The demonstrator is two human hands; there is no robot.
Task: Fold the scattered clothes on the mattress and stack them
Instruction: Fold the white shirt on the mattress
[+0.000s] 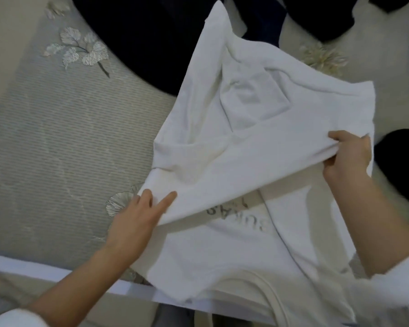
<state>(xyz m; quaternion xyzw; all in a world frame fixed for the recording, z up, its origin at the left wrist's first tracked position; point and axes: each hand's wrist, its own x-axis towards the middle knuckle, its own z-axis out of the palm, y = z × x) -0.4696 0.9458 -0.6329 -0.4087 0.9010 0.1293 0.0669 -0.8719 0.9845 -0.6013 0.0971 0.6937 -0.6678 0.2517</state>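
A white T-shirt lies across the mattress at the middle and right, its upper part lifted and folded over the lower part, where grey printed letters show. My left hand grips the shirt's lower-left folded edge, two fingers lying on top of the cloth. At the right edge of the fold, my right hand pinches the fabric with curled fingers. A second white garment lies under the shirt near the mattress's front edge.
Dark navy clothes are heaped at the top of the mattress, and another black garment lies at the right. The grey ribbed mattress cover with embroidered leaves is bare on the left. The white bed edge runs along the bottom.
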